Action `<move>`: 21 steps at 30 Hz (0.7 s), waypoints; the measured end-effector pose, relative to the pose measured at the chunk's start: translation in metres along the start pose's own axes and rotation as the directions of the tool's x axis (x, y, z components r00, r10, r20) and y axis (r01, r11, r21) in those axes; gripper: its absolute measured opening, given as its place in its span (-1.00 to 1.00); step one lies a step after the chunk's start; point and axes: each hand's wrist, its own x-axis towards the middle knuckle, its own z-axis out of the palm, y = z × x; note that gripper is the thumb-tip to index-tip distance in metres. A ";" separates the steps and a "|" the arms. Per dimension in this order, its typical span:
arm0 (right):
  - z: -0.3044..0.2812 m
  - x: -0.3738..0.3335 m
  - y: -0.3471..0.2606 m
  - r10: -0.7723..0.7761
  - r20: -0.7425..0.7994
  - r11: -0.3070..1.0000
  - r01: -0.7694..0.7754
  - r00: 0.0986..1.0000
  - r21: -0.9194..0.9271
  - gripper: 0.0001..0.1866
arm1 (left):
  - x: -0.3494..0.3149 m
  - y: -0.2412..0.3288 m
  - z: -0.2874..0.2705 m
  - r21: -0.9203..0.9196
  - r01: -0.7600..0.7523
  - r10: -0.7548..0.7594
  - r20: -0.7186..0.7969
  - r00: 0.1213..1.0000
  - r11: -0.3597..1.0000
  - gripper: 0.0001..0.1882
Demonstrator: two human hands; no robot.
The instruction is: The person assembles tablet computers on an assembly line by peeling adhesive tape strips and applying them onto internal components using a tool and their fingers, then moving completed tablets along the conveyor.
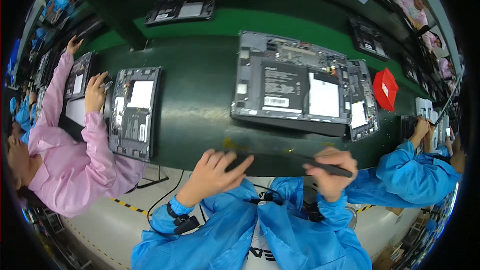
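My left hand [212, 175] is at the near edge of the green bench, its fingers curled over a small black piece [237, 162] whose kind I cannot make out against the dark surface. In my right hand [332, 172] is a pair of black tweezers [334, 169], tips pointing left toward the other hand. Just beyond both hands lies an open laptop base [255, 105], tilted up on something dark, with its black battery [283, 89] and circuit board exposed. Neither hand touches it.
A smaller laptop base [358, 87] and a red tray [385, 90] sit to the right. Another base [134, 112] lies at the left, near a co-worker in pink [70, 155]. A co-worker in blue [420, 175] is on the right. More bases lie along the green conveyor [250, 22].
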 end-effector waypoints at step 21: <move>-0.085 0.135 0.055 0.126 0.084 0.940 -0.092 0.988 -0.328 -0.79 | 0.230 0.004 -0.043 -0.178 -0.229 0.244 0.066 0.968 0.957 -0.41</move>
